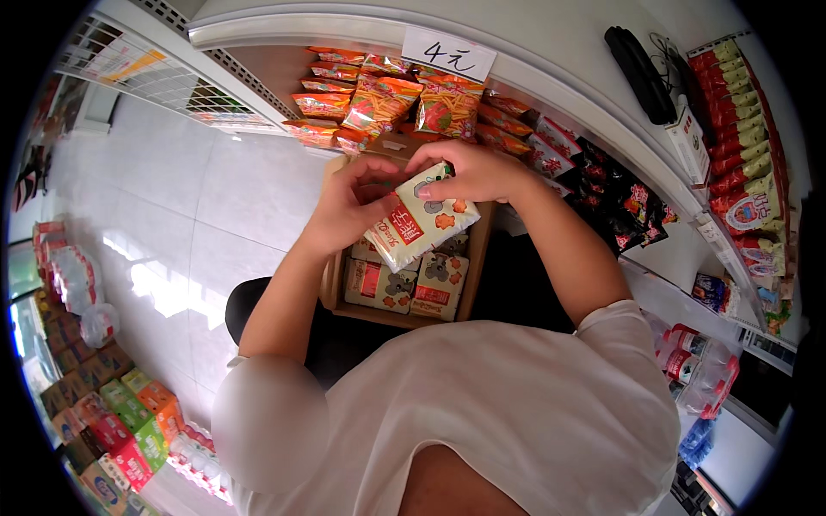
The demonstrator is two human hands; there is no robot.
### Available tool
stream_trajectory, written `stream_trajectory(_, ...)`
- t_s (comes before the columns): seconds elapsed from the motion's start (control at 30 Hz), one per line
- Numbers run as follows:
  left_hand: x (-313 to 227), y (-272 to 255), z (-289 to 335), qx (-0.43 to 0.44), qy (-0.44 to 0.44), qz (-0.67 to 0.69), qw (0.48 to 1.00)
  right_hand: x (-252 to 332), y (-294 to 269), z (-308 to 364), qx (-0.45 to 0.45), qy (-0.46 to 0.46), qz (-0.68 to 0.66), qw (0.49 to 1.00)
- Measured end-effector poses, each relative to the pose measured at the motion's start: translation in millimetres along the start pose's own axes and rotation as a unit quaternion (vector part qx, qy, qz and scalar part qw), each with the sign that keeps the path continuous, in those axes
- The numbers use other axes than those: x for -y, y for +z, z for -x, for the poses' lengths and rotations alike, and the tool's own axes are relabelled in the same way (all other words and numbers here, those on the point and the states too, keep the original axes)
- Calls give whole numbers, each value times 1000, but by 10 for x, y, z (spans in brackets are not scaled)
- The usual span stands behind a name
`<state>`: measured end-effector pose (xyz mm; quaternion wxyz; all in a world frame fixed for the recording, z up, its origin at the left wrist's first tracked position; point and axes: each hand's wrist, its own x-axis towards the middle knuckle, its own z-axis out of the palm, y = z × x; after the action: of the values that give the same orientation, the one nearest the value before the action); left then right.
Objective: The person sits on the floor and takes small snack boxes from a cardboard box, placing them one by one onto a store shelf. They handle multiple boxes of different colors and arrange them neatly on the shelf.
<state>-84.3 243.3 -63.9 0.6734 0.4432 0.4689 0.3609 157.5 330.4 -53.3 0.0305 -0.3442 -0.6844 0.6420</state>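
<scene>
Between both hands I hold a cream-coloured snack packet (422, 219) with a red label, a grey cartoon animal and orange biscuit shapes. My left hand (357, 202) is closed on its left edge, fingers curled behind it. My right hand (469, 172) grips its top right, thumb lying across the front. The packet is tilted above an open cardboard box (403, 320) that stands in front of my body. Inside the box lie several packets of the same kind (379, 284), partly covered by the held one.
Beyond the box, a white shelf (292, 33) carries orange snack bags (379, 103) and dark packets (615, 193) under a paper price card (447, 53). Red and cream packets (744, 172) hang at right. Bottles (693, 370) stand lower right. Stacked cartons (129, 421) line the tiled floor (163, 198) at left.
</scene>
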Motion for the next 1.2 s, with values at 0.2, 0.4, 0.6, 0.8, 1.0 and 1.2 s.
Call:
stream_trajectory(0.2,-54,-165,77,-113,-2,104,988,16,218,-153,-150,26,-380,912)
stream_trajectory(0.4,-167,-338,73,-167,-50,115,978,57,550,-220,-47,39,-422,904)
stream_trajectory(0.6,5,-299,-28,-168,85,2,982,58,710,-270,25,66,-445,893)
stream_trajectory(0.8,73,-370,-63,-189,175,-150,955,147,719,-341,65,122,-466,874)
stream_trajectory(1.0,-160,-412,152,-171,174,-49,969,341,898,-378,-86,-31,-450,888)
stream_trajectory(1.2,-620,-686,485,-156,343,27,926,1195,1151,-162,-92,-110,-276,950)
